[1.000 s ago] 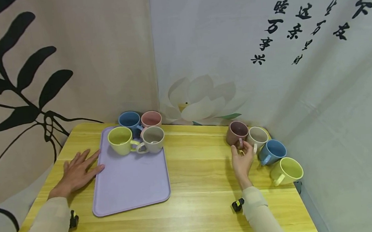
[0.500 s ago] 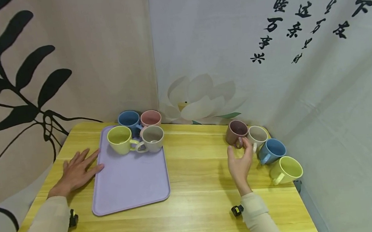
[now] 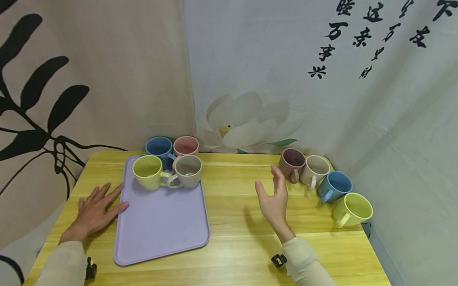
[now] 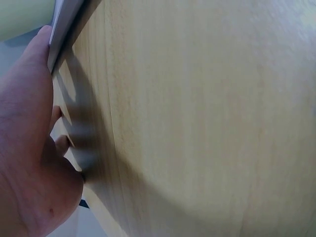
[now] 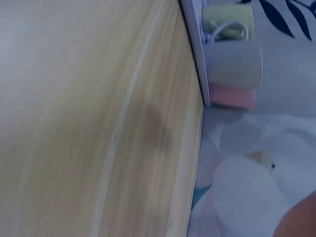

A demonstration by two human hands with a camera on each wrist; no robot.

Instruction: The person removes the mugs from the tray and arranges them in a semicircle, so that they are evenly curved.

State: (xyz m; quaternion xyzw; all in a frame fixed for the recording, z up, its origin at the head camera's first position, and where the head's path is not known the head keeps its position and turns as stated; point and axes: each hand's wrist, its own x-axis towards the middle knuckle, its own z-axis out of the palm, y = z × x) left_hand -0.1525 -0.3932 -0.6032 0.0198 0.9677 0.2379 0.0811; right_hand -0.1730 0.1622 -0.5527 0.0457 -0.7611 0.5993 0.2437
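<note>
The right hand (image 3: 275,204) hovers empty, thumb and fingers wide, beside the maroon mug (image 3: 287,169) on the table (image 3: 243,267), left hand (image 3: 93,216) spread against the lilac tray (image 3: 161,229), seemingly between grasps; another would call for pinching the handle (image 3: 295,177)

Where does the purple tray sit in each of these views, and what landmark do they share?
Head: the purple tray lies left of centre.
Left wrist: part of the purple tray shows at the top left.
Right wrist: the purple tray shows edge-on, upper half, just right of centre.
Shared landmark: the wooden table.
</note>
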